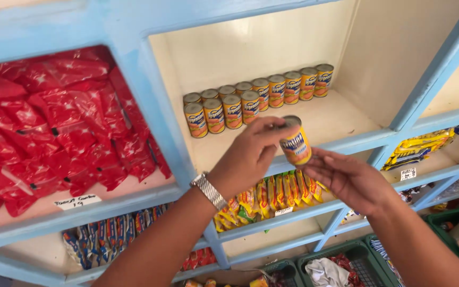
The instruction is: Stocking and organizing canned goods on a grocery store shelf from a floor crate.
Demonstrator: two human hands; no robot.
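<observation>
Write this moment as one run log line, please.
left hand: grips can top | right hand: open under can | shelf: can rows

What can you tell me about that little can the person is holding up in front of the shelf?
The can is a small cylinder, metal by its look, with a grey lid and a yellow-orange paper label bearing a dark blue band. It is tilted slightly, top leaning left, held in the air before the shelf opening. The left hand pinches it near the top with its fingers; the right hand touches its lower side with open fingers. It matches the cans lined up on the shelf behind.
</observation>
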